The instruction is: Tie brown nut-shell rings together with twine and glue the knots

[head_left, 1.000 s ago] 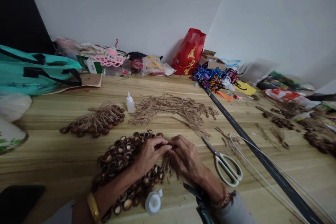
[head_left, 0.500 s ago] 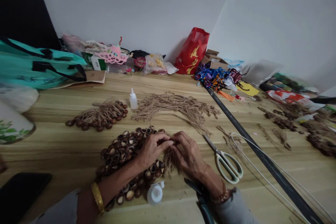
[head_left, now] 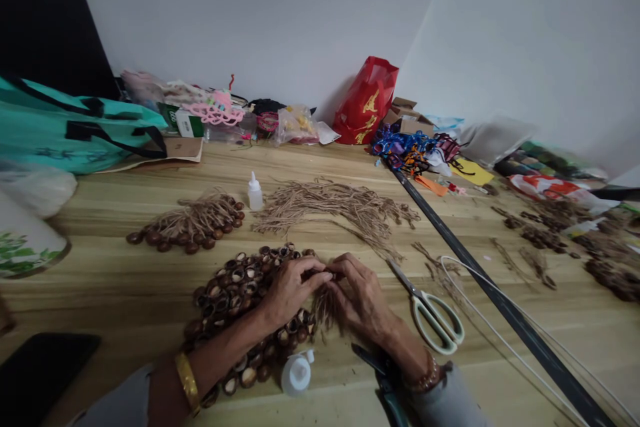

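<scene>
My left hand (head_left: 295, 287) and my right hand (head_left: 363, 293) meet in front of me, fingertips pinched together. Something small and dark, seemingly a nut shell, is between them, mostly covered by the fingers. Below them hangs or lies a tuft of brown twine (head_left: 325, 307). Under and left of my left arm spreads a heap of halved brown nut shells (head_left: 233, 287), many showing pale insides. Beyond the hands lies a bundle of cut twine strands (head_left: 330, 207). To its left is a pile of nut shells with twine tails (head_left: 190, 220).
White-handled scissors (head_left: 435, 320) lie right of my right hand. Dark pliers (head_left: 385, 383) rest partly under my right forearm. One squeeze bottle (head_left: 296, 373) stands near me, another bottle (head_left: 255, 192) farther back. A white cable (head_left: 500, 320) crosses a black strip (head_left: 480, 280).
Both hands stay together with the fingers pinched, almost unmoved. The whole view has shifted very slightly; the objects on the table lie as before.
</scene>
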Demonstrator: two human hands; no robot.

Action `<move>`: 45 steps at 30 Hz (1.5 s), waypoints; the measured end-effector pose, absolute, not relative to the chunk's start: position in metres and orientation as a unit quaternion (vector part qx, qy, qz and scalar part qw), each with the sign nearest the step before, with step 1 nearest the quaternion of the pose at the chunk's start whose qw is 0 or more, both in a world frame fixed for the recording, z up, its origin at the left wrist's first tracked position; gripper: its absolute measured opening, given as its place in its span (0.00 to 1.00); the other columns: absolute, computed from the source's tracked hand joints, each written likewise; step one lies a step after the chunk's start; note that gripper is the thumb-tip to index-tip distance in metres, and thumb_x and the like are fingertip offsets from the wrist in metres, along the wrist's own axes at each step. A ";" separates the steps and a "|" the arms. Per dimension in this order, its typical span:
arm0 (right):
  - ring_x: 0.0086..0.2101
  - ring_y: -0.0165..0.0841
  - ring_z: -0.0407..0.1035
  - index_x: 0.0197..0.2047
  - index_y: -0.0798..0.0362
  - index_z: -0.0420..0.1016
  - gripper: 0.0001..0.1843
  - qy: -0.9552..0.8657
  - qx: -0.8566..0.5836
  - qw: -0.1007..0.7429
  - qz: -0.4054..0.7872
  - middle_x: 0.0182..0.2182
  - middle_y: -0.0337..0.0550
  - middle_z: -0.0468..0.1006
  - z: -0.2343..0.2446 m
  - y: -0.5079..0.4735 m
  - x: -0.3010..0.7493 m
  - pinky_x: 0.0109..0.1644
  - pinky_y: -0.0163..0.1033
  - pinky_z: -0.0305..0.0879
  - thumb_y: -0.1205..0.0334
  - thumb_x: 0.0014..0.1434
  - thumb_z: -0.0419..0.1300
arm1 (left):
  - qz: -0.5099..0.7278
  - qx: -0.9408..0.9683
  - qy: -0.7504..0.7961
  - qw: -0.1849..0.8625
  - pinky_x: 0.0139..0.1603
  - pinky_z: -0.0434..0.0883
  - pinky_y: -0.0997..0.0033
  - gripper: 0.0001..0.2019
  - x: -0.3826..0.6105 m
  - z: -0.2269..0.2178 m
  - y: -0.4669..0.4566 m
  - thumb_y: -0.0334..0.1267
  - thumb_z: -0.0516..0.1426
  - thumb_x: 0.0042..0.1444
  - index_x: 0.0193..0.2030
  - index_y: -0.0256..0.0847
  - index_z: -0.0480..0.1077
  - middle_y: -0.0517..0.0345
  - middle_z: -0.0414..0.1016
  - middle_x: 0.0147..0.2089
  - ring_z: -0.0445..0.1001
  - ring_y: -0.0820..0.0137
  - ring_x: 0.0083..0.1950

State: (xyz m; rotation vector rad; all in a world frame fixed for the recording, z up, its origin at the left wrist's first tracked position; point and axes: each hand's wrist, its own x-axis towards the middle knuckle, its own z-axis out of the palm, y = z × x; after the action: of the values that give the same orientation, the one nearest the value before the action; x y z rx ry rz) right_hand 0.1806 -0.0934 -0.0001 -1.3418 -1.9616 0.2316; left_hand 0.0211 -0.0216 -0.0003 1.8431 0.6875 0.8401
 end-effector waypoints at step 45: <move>0.43 0.37 0.70 0.51 0.50 0.69 0.13 -0.769 -0.497 0.378 0.139 0.42 0.48 0.74 0.002 -0.088 0.192 0.47 0.41 0.69 0.66 0.63 0.57 | 0.320 0.709 0.362 0.513 0.39 0.70 0.68 0.07 0.022 -0.004 -0.020 0.37 0.62 0.48 0.32 0.35 0.76 0.53 0.79 0.32 0.76 0.64 0.35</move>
State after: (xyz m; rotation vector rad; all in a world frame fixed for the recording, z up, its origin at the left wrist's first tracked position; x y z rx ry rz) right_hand 0.1917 -0.0884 0.0015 -1.2696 -1.9646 0.3563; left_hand 0.0224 -0.0205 -0.0039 1.7050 0.8715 0.7697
